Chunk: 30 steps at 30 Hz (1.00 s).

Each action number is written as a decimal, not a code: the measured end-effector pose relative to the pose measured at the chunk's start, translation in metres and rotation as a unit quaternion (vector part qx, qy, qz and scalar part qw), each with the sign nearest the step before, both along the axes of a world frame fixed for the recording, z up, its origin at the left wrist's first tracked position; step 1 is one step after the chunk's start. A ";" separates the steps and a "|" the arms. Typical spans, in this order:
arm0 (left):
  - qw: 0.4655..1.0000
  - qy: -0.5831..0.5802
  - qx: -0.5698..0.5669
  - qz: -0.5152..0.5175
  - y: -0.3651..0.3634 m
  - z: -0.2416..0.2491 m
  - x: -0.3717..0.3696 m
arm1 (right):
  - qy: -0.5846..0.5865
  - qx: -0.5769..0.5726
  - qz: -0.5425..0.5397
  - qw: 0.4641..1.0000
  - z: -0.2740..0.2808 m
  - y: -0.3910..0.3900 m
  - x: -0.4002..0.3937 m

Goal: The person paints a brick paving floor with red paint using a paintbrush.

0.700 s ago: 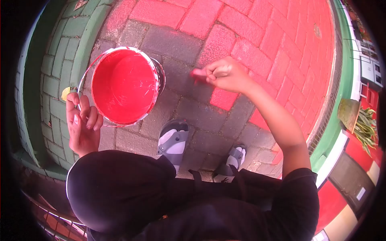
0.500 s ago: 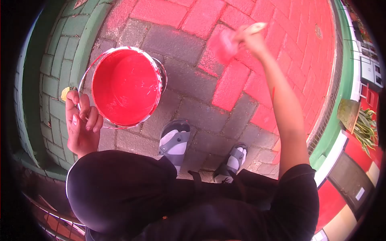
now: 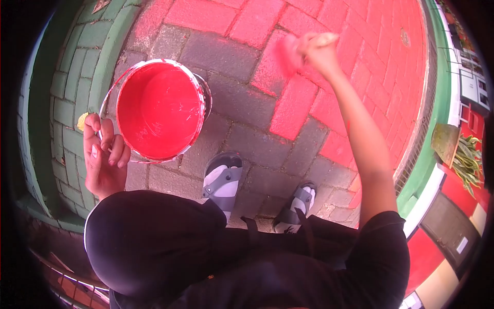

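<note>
My right hand (image 3: 318, 53) grips a paintbrush by its pale handle (image 3: 326, 39). The red brush head (image 3: 288, 55) is smeared by motion over a partly coated paving block, where thin pink-red paint shows grey beneath. My left hand (image 3: 107, 154) has its fingers curled around the wire handle (image 3: 104, 104) of a paint bucket. Beside that hand is the bucket (image 3: 202, 98), its inside coated bright red and its rim streaked white and red. A small yellow object (image 3: 82, 121) shows just past my left fingertips.
Red-painted pavers (image 3: 391, 77) spread to the upper right, with bare grey pavers (image 3: 218, 54) around my sandalled feet (image 3: 225, 183). A green raised kerb (image 3: 103, 72) runs along the left. At right stand a drain grate (image 3: 411, 154) and a potted plant (image 3: 445, 144).
My right hand and the brush have shifted slightly, the brush head moving a little up and to the right. My left hand stays at the bucket handle.
</note>
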<state>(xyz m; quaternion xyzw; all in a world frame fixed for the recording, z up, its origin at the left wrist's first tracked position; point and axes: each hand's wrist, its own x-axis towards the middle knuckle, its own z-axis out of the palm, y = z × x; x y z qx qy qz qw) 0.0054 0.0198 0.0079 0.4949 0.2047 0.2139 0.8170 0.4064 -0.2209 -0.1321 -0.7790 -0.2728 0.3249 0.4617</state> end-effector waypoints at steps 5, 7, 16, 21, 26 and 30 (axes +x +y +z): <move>1.000 -0.024 -0.018 -0.003 -0.003 0.000 0.000 | -0.056 0.027 -0.078 0.995 -0.007 -0.010 -0.035; 1.000 -0.018 -0.024 0.001 -0.003 0.000 -0.002 | 0.018 0.010 -0.024 1.000 -0.001 -0.012 -0.053; 0.999 -0.032 -0.027 0.006 -0.006 -0.002 0.001 | -0.194 -0.005 -0.085 0.977 0.001 -0.006 -0.011; 0.999 -0.022 -0.033 0.015 -0.007 -0.004 0.002 | 0.108 -0.078 0.034 0.991 0.019 -0.010 -0.037; 0.999 -0.010 -0.039 0.014 -0.010 -0.002 0.003 | -0.225 -0.087 -0.147 0.959 0.018 -0.014 0.035; 0.999 -0.007 -0.042 -0.001 -0.009 -0.003 0.004 | -0.226 0.067 0.145 0.961 -0.004 -0.035 -0.058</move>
